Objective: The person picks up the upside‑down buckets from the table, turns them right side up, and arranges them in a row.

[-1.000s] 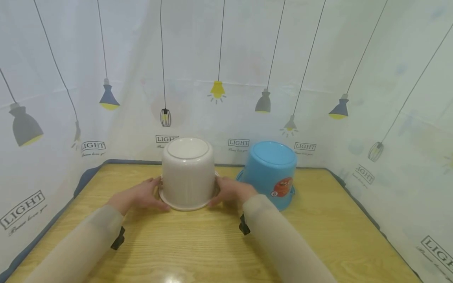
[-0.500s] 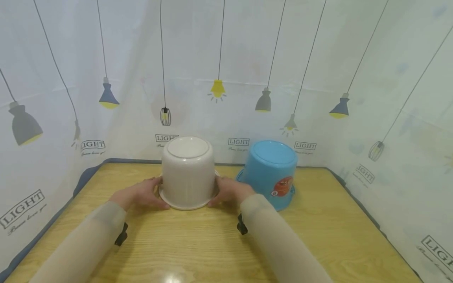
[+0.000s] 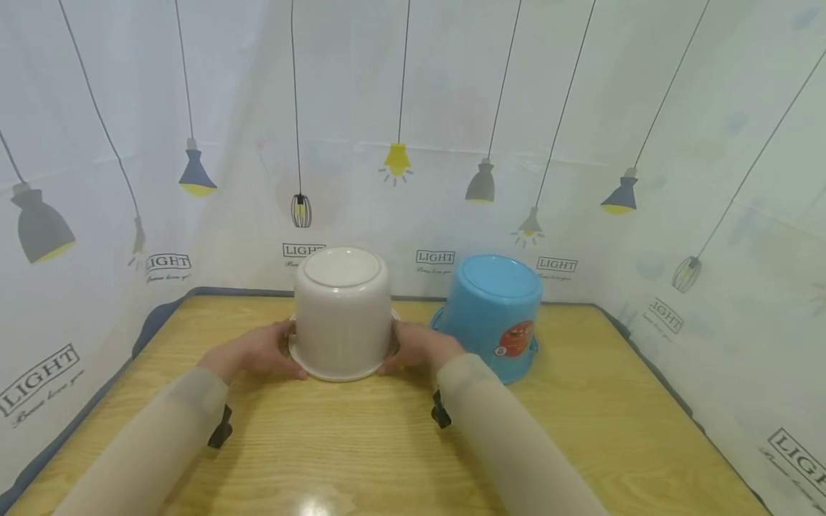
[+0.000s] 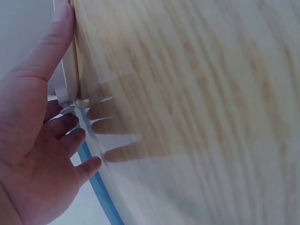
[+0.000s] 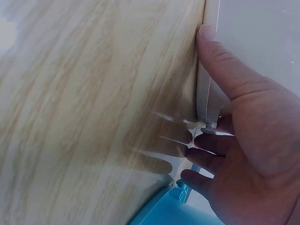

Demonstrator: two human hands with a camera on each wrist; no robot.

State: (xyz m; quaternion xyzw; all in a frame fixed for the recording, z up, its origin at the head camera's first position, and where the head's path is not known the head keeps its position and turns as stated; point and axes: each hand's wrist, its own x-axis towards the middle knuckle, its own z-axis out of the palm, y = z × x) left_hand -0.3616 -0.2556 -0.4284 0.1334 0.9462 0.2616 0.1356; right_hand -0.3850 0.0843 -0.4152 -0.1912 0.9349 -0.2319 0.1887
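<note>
A white bucket (image 3: 342, 326) stands upside down on the wooden table, its base facing up. My left hand (image 3: 261, 352) grips its left side low down, thumb along the rim at the front. On the opposite side my right hand (image 3: 422, 345) holds it the same way. Both wrist views show a thumb lying on the white rim (image 4: 69, 77) while the other fingers bend round by the small handle lug (image 5: 209, 128). To the right, an upturned blue bucket (image 3: 480, 315) with a red round sticker stands close behind my right wrist.
The wooden table (image 3: 335, 444) has a dark blue border at its back and sides. A white curtain (image 3: 348, 86) printed with hanging lamps encloses it on three sides. In the right wrist view, the blue bucket's rim (image 5: 164, 211) is just below my fingers.
Over the last second my wrists shift slightly inward while both hands keep their hold on the white bucket. Both buckets stay in the same places on the table.
</note>
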